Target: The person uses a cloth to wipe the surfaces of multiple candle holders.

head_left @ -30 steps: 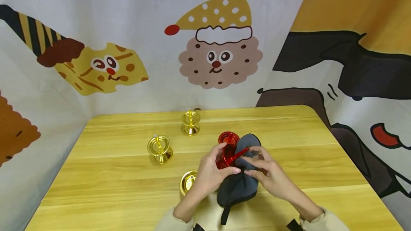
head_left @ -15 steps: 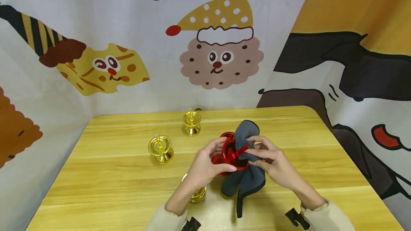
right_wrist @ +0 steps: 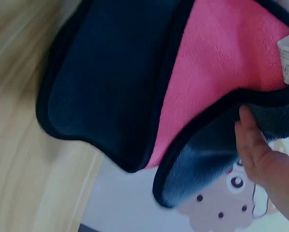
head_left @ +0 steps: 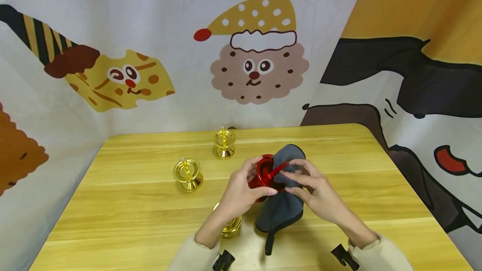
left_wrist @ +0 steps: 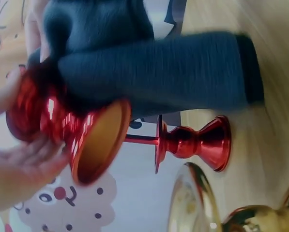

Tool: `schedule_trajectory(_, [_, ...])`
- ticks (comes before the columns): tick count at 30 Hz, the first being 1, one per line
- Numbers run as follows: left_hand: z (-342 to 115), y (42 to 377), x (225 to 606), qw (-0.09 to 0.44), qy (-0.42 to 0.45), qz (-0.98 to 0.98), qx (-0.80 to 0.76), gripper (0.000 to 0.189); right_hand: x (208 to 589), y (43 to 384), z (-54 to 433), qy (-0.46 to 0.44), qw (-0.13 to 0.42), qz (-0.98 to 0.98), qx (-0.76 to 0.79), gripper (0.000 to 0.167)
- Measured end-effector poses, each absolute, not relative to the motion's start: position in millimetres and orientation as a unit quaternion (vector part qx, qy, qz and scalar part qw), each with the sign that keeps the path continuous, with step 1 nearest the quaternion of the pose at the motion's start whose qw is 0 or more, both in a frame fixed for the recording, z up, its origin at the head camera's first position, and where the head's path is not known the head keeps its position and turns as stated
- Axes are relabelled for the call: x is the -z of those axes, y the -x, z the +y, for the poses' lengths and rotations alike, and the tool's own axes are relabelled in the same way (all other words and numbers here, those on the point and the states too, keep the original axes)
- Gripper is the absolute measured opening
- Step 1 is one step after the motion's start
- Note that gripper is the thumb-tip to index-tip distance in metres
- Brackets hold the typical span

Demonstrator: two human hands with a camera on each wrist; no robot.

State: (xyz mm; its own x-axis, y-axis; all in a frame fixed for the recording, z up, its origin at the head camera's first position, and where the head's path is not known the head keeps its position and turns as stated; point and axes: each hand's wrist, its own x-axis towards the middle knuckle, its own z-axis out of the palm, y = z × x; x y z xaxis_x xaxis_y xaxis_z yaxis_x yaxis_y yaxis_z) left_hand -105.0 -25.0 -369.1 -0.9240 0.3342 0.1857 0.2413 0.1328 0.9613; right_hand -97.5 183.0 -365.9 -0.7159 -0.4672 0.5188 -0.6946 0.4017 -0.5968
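My left hand (head_left: 241,189) grips a shiny red candle holder (head_left: 265,172) above the table, tilted so that its red spike points up and right. Its flared, hollow foot shows in the left wrist view. A grey-blue cloth (head_left: 280,212) with black edging is in my right hand (head_left: 314,191), pressed against the right side of the holder and its spike. In the right wrist view the pink lining (right_wrist: 217,53) of the cloth and a white label show. Behind the held piece, a second red candle holder (left_wrist: 183,140) stands upright on the table.
Two gold candle holders (head_left: 188,175) stand at the left and the back of the wooden table (head_left: 124,208). Beside my left forearm is another gold candle holder (head_left: 231,225), partly hidden by it. A printed cartoon curtain (head_left: 150,24) hangs behind the table.
The red holder and cloth have shifted slightly, first right, then back left. The cloth's folds have changed. My left forearm has moved left, and more of the nearest gold holder's lower part shows.
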Motion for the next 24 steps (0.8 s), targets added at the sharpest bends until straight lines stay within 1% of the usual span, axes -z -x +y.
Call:
schedule_trajectory(2, [-22.9, 105.6, 368.8, 0.002, -0.181, 0.762, -0.622, 0.067, 367.1, 94.9, 177.4, -0.347, 0.142, -0.837, -0.399, 0.048])
schedule_trajectory(4, [-21.2, 106.4, 368.6, -0.023, -0.173, 0.77, -0.614, 0.066, 367.7, 93.2, 173.2, -0.345, 0.15, -0.844, -0.383, 0.049])
schedule_trajectory(6, [-21.3, 107.1, 368.5, -0.026, -0.175, 0.768, -0.615, 0.066, 367.6, 93.5, 170.9, -0.349, 0.159, -0.842, -0.379, 0.05])
schedule_trajectory(10, [-27.9, 109.3, 364.2, 0.035, -0.191, 0.746, -0.637, 0.066, 365.9, 98.8, 172.7, -0.356, 0.169, -0.829, -0.396, 0.047])
schedule_trajectory(13, [-32.7, 110.1, 359.7, 0.082, -0.202, 0.73, -0.647, 0.067, 365.1, 104.2, 176.5, -0.352, 0.161, -0.826, -0.411, 0.041])
schedule_trajectory(16, [-32.8, 109.6, 357.5, 0.087, -0.204, 0.724, -0.653, 0.066, 365.6, 107.2, 178.1, -0.341, 0.153, -0.827, -0.421, 0.04])
schedule_trajectory(18, [-31.2, 109.4, 357.7, 0.065, -0.192, 0.735, -0.647, 0.065, 365.7, 106.5, 176.5, -0.333, 0.151, -0.827, -0.428, 0.04])
schedule_trajectory(22, [-27.0, 109.7, 360.3, -0.008, -0.157, 0.762, -0.628, 0.064, 365.5, 99.4, 168.1, -0.33, 0.15, -0.821, -0.442, 0.042])
schedule_trajectory(24, [-26.1, 110.0, 362.0, -0.028, -0.149, 0.763, -0.628, 0.064, 365.4, 96.1, 163.9, -0.329, 0.152, -0.817, -0.448, 0.043])
